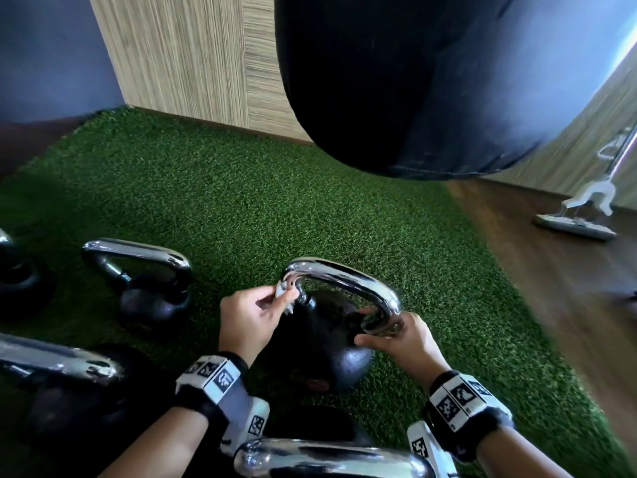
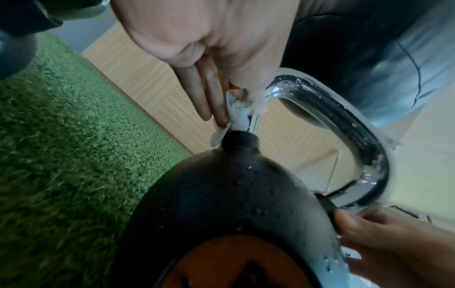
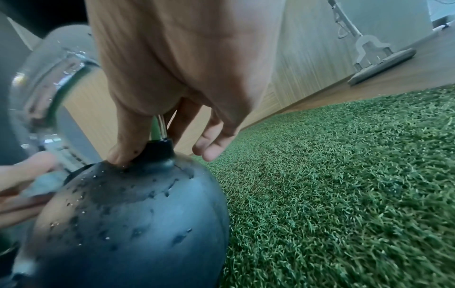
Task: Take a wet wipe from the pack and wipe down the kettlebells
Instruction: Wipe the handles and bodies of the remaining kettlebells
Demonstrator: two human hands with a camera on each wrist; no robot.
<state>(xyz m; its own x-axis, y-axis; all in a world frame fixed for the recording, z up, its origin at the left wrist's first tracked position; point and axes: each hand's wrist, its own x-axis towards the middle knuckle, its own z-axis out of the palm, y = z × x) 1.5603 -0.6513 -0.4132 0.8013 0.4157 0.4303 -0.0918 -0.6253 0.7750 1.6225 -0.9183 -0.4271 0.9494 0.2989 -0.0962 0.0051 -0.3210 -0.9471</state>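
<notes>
A black kettlebell (image 1: 331,343) with a chrome handle (image 1: 348,277) stands on the green turf, beaded with water drops. My left hand (image 1: 275,300) pinches a crumpled white wet wipe (image 1: 285,294) against the left leg of the handle, just above the black neck. In the left wrist view the wipe (image 2: 237,115) sits between my fingers and the chrome handle (image 2: 349,128). My right hand (image 1: 374,327) grips the right leg of the handle at its base. In the right wrist view its thumb (image 3: 128,144) touches the kettlebell (image 3: 138,214). The wipe pack is out of view.
Other kettlebells stand at the left (image 1: 144,284), lower left (image 1: 62,381), far left (image 1: 13,270) and bottom edge (image 1: 327,457). A black punching bag (image 1: 396,81) hangs just beyond. A white mop (image 1: 579,219) rests on the wooden floor (image 1: 551,288) to the right of the turf (image 1: 241,201).
</notes>
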